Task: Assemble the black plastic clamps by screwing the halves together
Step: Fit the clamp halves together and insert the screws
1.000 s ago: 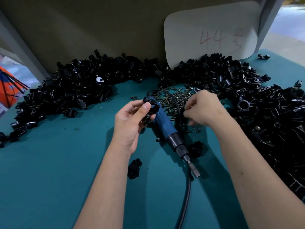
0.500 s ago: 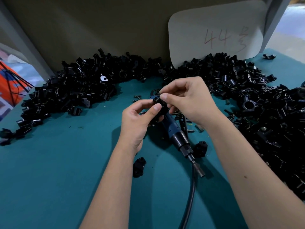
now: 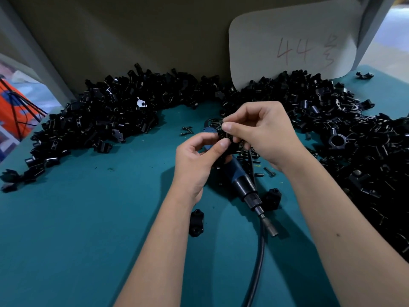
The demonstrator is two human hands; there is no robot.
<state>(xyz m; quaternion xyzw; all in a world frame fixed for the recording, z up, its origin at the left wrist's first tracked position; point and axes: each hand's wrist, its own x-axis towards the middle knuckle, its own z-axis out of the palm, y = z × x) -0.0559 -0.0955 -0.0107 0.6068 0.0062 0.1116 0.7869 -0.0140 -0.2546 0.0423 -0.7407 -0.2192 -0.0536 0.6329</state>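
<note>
Above the tabletop (image 3: 88,218), left hand (image 3: 194,158) and right hand (image 3: 261,134) both pinching one black clamp (image 3: 228,142), screw apparently being seated; electric screwdriver (image 3: 241,180) lying idle, heaps of loose halves (image 3: 106,120) unassembled.

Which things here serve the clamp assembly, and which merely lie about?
In use: left hand; right hand; clamp piece held between them; loose screws; electric screwdriver; clamp-half piles.
Lying about: card marked 44; orange object.
</note>
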